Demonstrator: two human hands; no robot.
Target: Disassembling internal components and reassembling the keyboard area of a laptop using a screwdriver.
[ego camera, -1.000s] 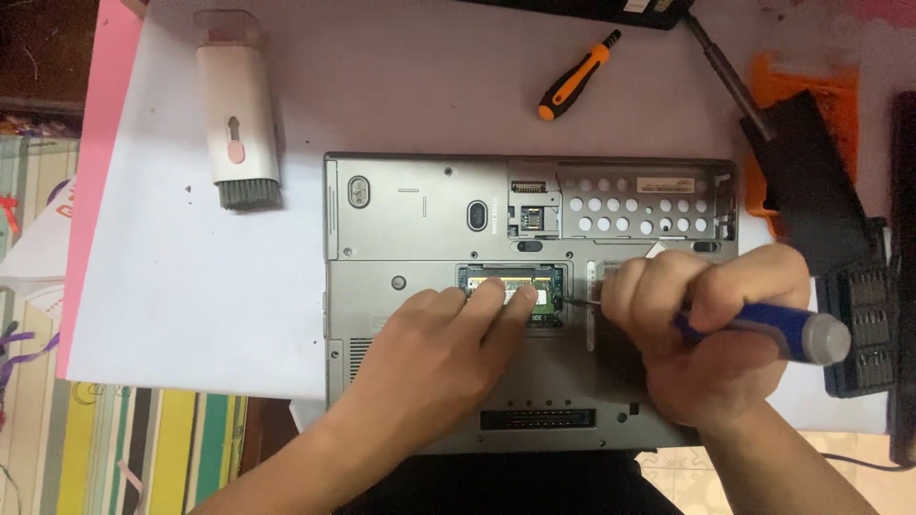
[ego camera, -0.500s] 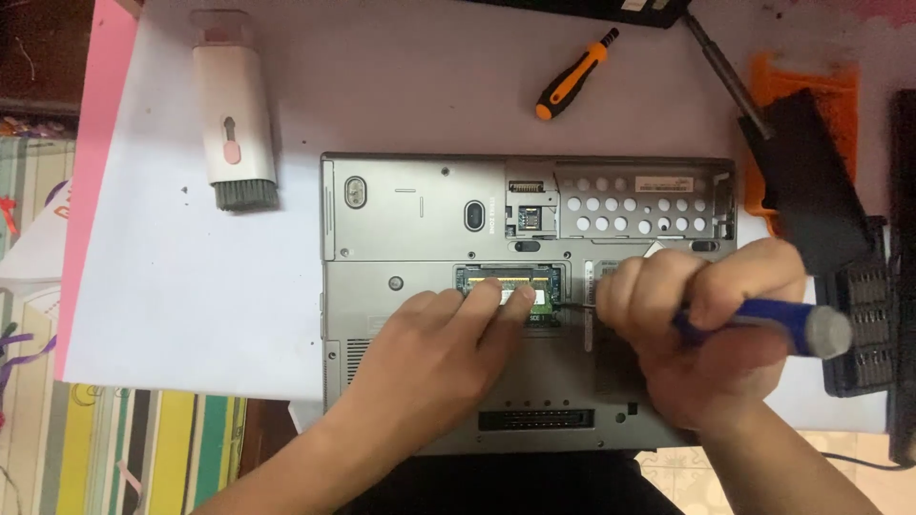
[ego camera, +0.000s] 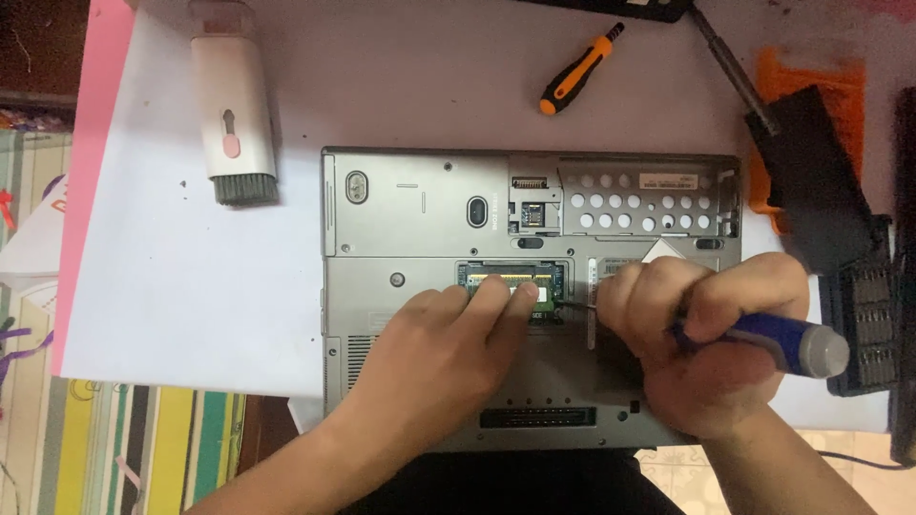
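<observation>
Head view showed the left hand [ego camera: 448,343] pressing flat fingertips on the memory module [ego camera: 510,282] (long axis sideways), the right hand [ego camera: 711,339] clenching a blue-handled screwdriver [ego camera: 773,341] just right of it.

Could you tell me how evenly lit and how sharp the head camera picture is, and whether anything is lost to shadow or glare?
Head view: light is soft and even, with no harsh glare on the grey laptop base; the left hand and right hand look sharp, with only faint shadows beneath them; the blue-handled screwdriver shows a mild sheen; the dark items at the right edge lose detail.
</observation>
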